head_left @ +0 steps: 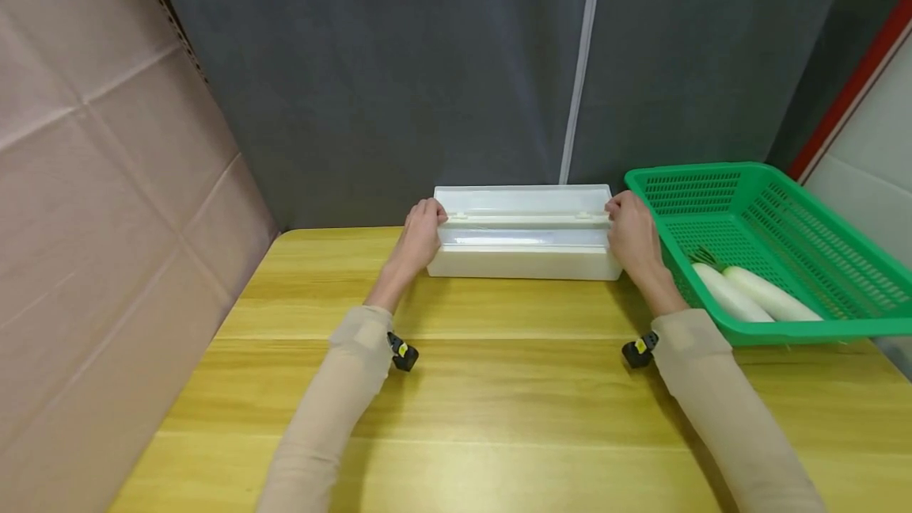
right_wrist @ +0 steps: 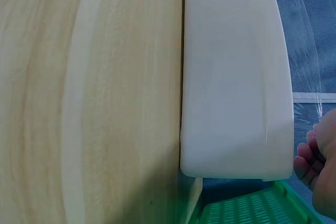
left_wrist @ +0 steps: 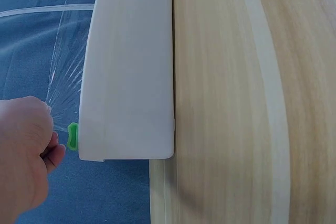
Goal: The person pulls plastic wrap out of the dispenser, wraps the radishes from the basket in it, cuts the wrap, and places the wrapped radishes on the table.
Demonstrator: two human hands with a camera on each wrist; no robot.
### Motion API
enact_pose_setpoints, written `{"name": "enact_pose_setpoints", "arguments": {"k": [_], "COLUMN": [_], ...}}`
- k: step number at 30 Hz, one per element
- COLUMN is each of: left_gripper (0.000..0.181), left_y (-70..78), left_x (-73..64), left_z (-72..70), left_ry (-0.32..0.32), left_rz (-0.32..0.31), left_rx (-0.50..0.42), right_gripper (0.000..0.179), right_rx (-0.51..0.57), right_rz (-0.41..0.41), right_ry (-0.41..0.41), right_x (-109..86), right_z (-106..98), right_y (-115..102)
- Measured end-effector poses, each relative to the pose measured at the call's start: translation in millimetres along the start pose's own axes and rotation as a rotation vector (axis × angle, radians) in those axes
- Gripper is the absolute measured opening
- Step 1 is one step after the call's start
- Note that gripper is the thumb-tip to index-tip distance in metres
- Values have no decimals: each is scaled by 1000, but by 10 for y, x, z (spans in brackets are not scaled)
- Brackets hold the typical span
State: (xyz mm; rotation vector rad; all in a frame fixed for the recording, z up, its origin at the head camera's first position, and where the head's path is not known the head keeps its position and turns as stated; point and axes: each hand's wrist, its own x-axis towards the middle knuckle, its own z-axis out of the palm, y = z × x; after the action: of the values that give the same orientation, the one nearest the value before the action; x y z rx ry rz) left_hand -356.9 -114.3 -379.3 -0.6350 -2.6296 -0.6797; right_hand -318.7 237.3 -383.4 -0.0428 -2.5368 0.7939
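A white lidded cling film dispenser box (head_left: 523, 264) lies lengthwise at the back of the table, its lid (head_left: 523, 198) raised. Clear cling film (left_wrist: 67, 64) stretches up from it, creased toward the fingers in the left wrist view. My left hand (head_left: 420, 232) pinches the film's left corner, just beyond the box's left end. At the other end, my right hand (head_left: 634, 232) pinches the opposite corner of the film, also seen as a thin sheet (right_wrist: 304, 30) in the right wrist view. Beside the left fingers a small green piece (left_wrist: 72, 136) sticks out from the box.
To the right stands a green plastic basket (head_left: 841, 329), close to my right forearm, with two white radishes (head_left: 769, 294) inside. Behind the wooden table (head_left: 520, 402) hangs a dark grey curtain (head_left: 370, 85). A pinkish padded wall (head_left: 93, 244) borders the left side.
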Motion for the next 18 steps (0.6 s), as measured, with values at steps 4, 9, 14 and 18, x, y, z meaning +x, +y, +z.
{"name": "enact_pose_setpoints", "arguments": {"k": [4,9,14,18], "left_gripper": [12,10,10,7], "left_y": [-6,-25,-66,-110], "left_x": [-9,-29,-44,-54], "left_z": [-46,-120,-187,-229], "left_ry": [2,11,3,16], "left_rz": [0,-15,-21,-27], "left_rx": [4,-1,3,18], "right_gripper": [19,20,20,20], "right_rx": [14,42,61,70], "right_rz": [6,-17,-49,-50], "right_ry": [-7,-2,15,4], "right_x": [17,39,55,60], "right_z": [5,35,78,100], "right_y": [-34,-67,-106,-166]}}
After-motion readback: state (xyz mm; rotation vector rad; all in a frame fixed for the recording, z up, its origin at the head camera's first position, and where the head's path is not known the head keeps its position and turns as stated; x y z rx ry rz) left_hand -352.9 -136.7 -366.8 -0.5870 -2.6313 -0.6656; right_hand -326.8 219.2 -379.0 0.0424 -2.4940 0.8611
